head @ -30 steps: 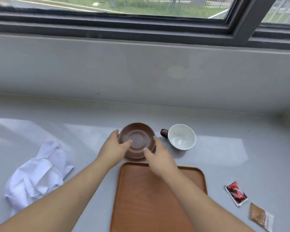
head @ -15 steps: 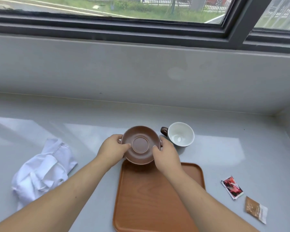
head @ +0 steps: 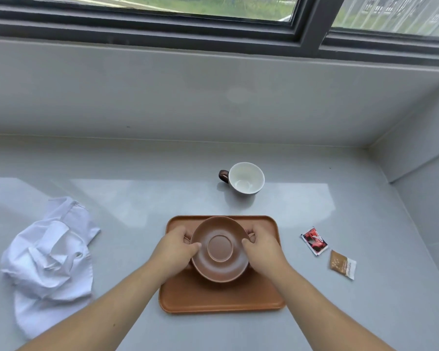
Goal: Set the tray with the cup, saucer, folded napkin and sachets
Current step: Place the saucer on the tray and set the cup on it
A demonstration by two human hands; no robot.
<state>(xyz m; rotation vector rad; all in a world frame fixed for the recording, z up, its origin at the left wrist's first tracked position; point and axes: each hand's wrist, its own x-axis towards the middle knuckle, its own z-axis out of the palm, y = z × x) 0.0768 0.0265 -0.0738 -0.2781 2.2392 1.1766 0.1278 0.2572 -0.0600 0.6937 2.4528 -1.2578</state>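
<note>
A: Nearest the camera?
B: Two bare forearms, reaching forward from the bottom edge over a pale grey counter point(head: 365, 312).

A: And just past those?
B: An orange-brown tray point(head: 221, 297) with rounded corners, lying flat on the counter. Above its far half, a brown saucer point(head: 219, 249), tilted a little toward the camera, with a round ring at its centre.

A: Held how?
B: Grasped from both sides. Left hand point(head: 174, 249) clasped on the saucer's left rim, thumb on top. Right hand point(head: 261, 247) clasped on the right rim, thumb likewise over the edge. Hard to say whether the saucer's underside touches the tray or hangs just above it.

A: To the sides?
B: On the left, well apart from the tray, a white napkin point(head: 48, 254), crumpled and not folded, lying on the counter. On the right, near the tray but clear of it, a red sachet point(head: 314, 240), and just beside that, slightly nearer, a brown sachet point(head: 342, 264) with a white end.

A: Farther back?
B: Beyond the tray's far edge, a cup point(head: 245, 178), upright on the counter, white inside, brown handle pointing left. Empty, as far as visible.

A: And behind everything?
B: A grey wall, then a dark window frame point(head: 307, 29) with greenery outside.
</note>
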